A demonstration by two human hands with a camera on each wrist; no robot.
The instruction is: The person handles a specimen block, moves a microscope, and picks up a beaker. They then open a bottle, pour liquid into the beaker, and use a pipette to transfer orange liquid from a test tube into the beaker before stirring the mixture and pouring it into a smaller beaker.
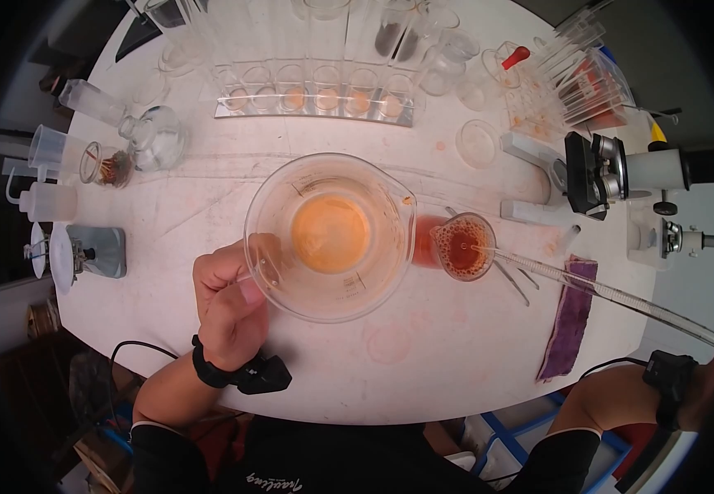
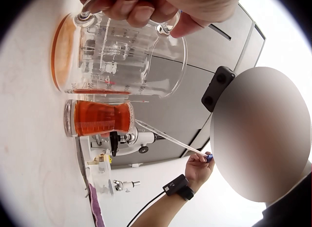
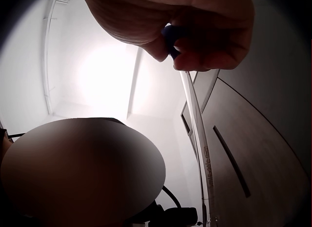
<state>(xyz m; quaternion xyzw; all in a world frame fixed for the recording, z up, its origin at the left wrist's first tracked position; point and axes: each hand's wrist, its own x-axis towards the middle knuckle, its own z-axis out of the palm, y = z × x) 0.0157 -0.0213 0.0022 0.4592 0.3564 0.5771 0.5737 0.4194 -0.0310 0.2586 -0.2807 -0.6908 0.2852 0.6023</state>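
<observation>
My left hand [image 1: 233,305] grips the handle of a large glass measuring cup [image 1: 330,305], which holds a shallow orange liquid [image 1: 330,233]. Right beside its spout stands a small beaker [image 2: 100,118] of red-orange liquid with bubbles on top. A long glass pipette [image 1: 620,296] slants from the small beaker's mouth up to the right. In the right wrist view my right hand [image 3: 195,31] pinches the blue top [image 3: 171,39] of the pipette; in the head view that hand is mostly lost at the dark right edge.
A rack of tubes [image 1: 316,115] stands at the back. Microscopes [image 1: 604,173] and a purple cloth [image 1: 569,321] are on the right, with metal tweezers [image 1: 512,278] by the small beaker. Glass flasks [image 1: 158,138], a jar [image 1: 108,167] and a scale [image 1: 98,251] stand left.
</observation>
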